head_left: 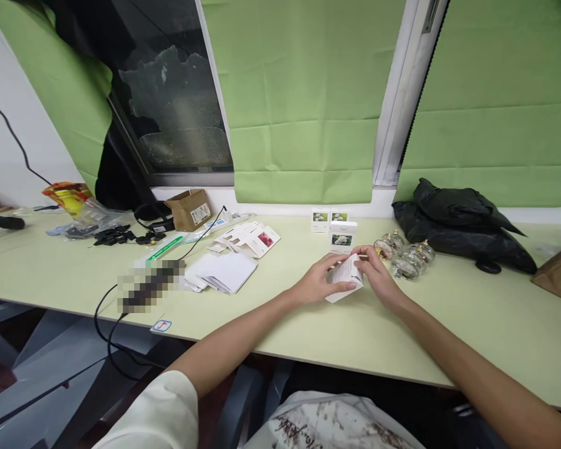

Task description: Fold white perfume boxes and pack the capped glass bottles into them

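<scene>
A small white carton (342,274) with fine print is held tilted just above or on the table. My left hand (318,280) wraps round its left side, thumb across the near face. The fingers of my right hand (373,272) press at its right end, where a flap or edge shows. Behind my hands stands an upright white carton (343,234) with a picture of white flowers. Two similar cartons, a left one (320,219) and a right one partly hidden, stand farther back. Clear ornamental bottles with gold tops (412,259) lie to the right of my right hand.
Flattened printed cartons (252,239) and white sheets (227,270) lie left of my hands on the pale table (243,318). Farther left are a brown box (189,210), black small parts (115,235) and a cable. Black plastic bags (462,227) lie at the right rear.
</scene>
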{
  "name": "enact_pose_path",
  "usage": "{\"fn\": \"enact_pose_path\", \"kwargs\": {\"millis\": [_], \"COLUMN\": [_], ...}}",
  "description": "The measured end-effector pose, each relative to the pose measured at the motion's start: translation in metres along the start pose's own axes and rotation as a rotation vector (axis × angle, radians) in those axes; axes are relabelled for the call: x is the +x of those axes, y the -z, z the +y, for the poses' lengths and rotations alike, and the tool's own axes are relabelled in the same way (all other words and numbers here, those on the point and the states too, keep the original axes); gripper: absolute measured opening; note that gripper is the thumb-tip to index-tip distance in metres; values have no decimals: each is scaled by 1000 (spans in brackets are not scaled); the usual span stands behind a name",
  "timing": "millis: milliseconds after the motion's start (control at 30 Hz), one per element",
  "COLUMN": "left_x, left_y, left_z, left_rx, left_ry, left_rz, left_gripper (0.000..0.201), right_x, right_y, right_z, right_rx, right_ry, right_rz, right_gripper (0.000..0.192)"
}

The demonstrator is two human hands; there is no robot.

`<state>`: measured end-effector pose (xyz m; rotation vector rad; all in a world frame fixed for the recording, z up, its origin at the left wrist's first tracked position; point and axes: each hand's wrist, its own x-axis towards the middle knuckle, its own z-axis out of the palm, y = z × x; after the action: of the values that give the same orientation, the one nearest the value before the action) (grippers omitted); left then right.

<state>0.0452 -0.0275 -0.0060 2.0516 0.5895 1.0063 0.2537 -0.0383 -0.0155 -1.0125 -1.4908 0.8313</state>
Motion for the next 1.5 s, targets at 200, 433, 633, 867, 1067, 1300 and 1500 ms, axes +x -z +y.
{"fn": "enact_pose_path", "kwargs": {"millis": [200, 433, 633, 867, 1067, 1300, 1500], "left_x": [-1, -5, -10, -10, -10, -10, -11], "left_y": [3, 3, 0, 0, 2, 7, 12], "left_z": [-1, 1, 1, -1, -4, -5, -11], "left_rx": [106, 228, 318, 363, 376, 372, 318], "left_ry": [-78, -27, -56, -112, -123, -131, -129], "left_rz": [48, 31, -9, -42, -33, -24, -15], "left_gripper": [70, 72, 67, 64, 70, 66, 69], "right_x": [1, -2, -4, -3, -3, -4, -3], "right_y": [-2, -3, -2, -1, 0, -4, -9], "right_z": [0, -10, -13, -9, -10, -9, -6], "right_rx": [157, 275, 375, 442, 475, 427, 106], "right_ry": [-148, -238, -360, -390, -410, -292, -96], "right_rz": [-53, -49, -100, -119, -162, -219, -128], "right_gripper": [20, 19, 19, 21, 22, 39, 44]}}
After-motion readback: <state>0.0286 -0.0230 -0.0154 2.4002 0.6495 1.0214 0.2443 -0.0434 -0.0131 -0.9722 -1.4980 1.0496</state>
